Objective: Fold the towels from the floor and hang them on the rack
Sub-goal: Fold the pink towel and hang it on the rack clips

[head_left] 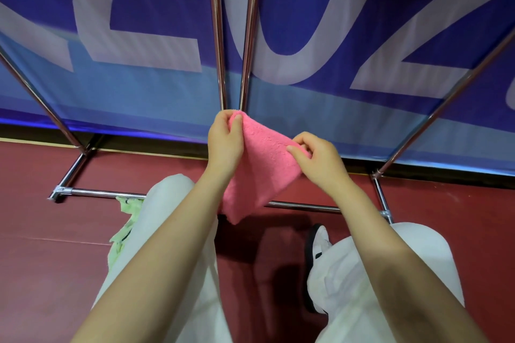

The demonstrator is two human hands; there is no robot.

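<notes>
A folded pink towel (262,167) hangs in the air in front of me, its lower corner pointing down. My left hand (225,142) pinches its upper left corner, just below the rack's two upright chrome poles (220,36). My right hand (317,159) pinches the upper right corner. A light green towel (125,228) lies on the red floor at the left, partly hidden behind my left trouser leg. The rack's lower chrome bar (103,193) runs across the floor behind the pink towel.
A blue banner (362,22) with large pale letters fills the wall behind the rack. Slanted chrome struts (41,100) lean at left and right. My white trousers (376,273) and a black-and-white shoe (315,253) stand on the red floor (41,259).
</notes>
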